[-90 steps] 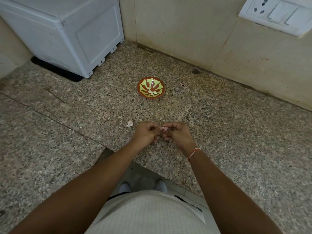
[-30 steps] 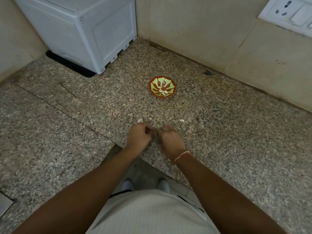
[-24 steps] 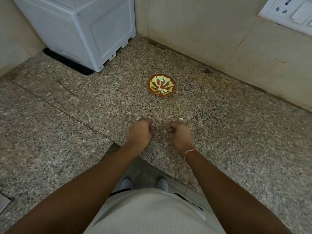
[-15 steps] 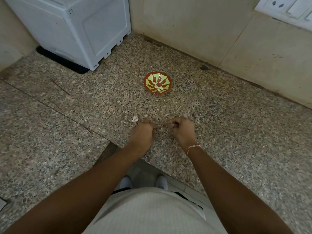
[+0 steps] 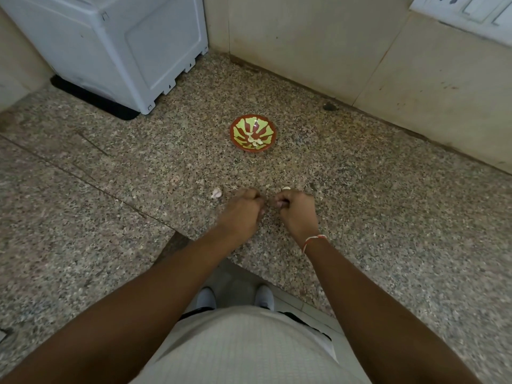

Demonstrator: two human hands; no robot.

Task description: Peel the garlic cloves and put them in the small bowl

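The small red bowl (image 5: 235,128) with green petal marks stands on the granite counter, and several peeled garlic cloves (image 5: 254,141) lie in it. Nearer to me, my left hand (image 5: 243,213) and my right hand (image 5: 297,213) hover just above the counter with fingers curled and fingertips almost meeting. They pinch a small pale garlic clove (image 5: 279,202), which the fingers mostly hide. A loose garlic clove (image 5: 286,187) lies just beyond my right hand. A pale piece of garlic (image 5: 216,193) lies left of my left hand.
A white appliance (image 5: 116,45) stands at the back left on a black mat. Tiled walls close off the back, with a switch plate (image 5: 468,9) at top right. The counter edge (image 5: 249,266) runs just below my wrists, with my feet below it.
A loose clove appeared on the counter beyond my right hand. My hands dropped low, drifted slightly apart, then came back together at the fingertips. The bowl has not moved.
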